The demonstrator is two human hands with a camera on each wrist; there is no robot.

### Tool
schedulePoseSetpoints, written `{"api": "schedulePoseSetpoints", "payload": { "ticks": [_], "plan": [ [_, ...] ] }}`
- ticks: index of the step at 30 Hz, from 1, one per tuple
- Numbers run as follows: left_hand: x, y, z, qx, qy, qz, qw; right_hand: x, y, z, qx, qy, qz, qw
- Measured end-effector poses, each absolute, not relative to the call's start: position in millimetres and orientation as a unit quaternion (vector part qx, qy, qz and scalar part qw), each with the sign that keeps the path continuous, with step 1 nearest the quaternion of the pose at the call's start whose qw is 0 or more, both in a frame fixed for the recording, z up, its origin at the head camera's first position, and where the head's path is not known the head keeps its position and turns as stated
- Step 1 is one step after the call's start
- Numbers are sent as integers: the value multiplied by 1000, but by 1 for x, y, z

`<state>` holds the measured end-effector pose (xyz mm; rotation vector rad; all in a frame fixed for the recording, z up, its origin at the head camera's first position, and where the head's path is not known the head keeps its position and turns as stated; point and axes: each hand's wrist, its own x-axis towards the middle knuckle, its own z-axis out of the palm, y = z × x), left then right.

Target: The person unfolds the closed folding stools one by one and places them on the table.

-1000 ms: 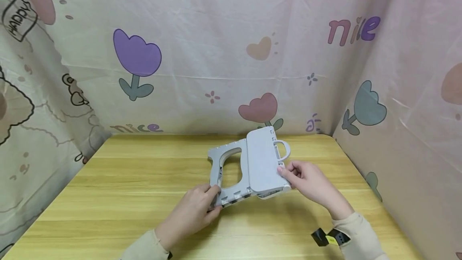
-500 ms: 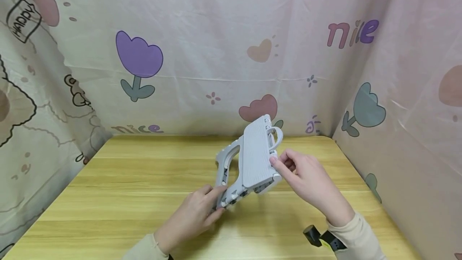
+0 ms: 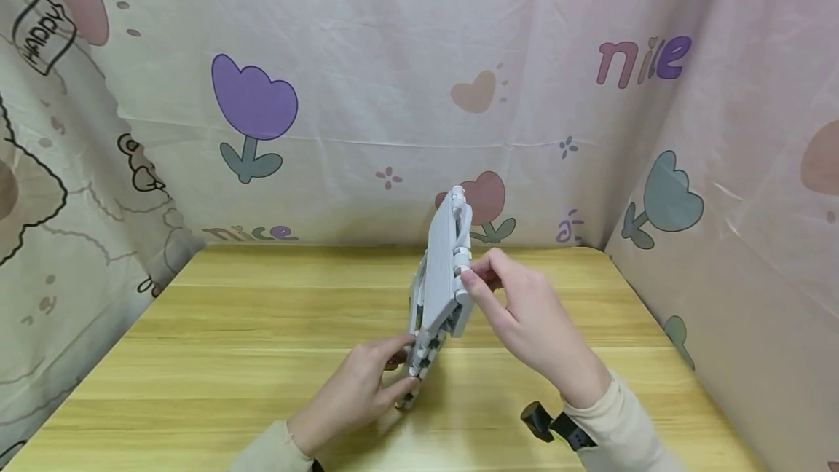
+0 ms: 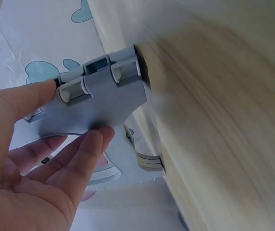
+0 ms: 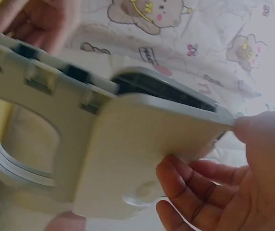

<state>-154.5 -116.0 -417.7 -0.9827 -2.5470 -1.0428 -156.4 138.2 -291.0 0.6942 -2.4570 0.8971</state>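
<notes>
A grey plastic folding stool (image 3: 440, 275), folded flat, stands tilted nearly edge-on over the table. My left hand (image 3: 350, 388) pinches its leg end low down, thumb on one side and fingers on the other. In the left wrist view that leg frame (image 4: 106, 103) sits between thumb and fingertips, close to the tabletop. My right hand (image 3: 527, 319) grips the seat's upper edge beside the loop handle (image 3: 462, 228). The right wrist view shows the folded seat panel (image 5: 128, 149) between thumb and fingers, and the cut-out leg frame beyond it.
The wooden table (image 3: 262, 326) lies beneath, with patterned curtain (image 3: 367, 93) behind it and at both sides. A black wrist device (image 3: 557, 425) is strapped at the right sleeve.
The stool has turned from showing its broad seat face to nearly edge-on, its top rising and shifting left. My right hand moved left and up with it; the left shifted slightly right.
</notes>
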Motion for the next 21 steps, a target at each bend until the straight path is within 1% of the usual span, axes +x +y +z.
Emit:
{"api": "schedulePoseSetpoints", "payload": {
  "ticks": [3,7,15,18,21],
  "plan": [
    [-158,-115,-416,-340,-861,-368,91,-157,130,-299,278,-873,345,204],
    [-159,-114,-415,-349,-860,-362,90,-156,123,-309,285,-874,350,181],
    [-159,-114,-416,-350,-860,-358,97,-163,125,-330,267,-893,354,80],
    [-159,-114,-416,-349,-860,-359,96,-166,126,-340,258,-901,344,57],
    [-159,-114,-416,-349,-861,-358,95,-170,125,-350,265,-904,331,47]
  ]
}}
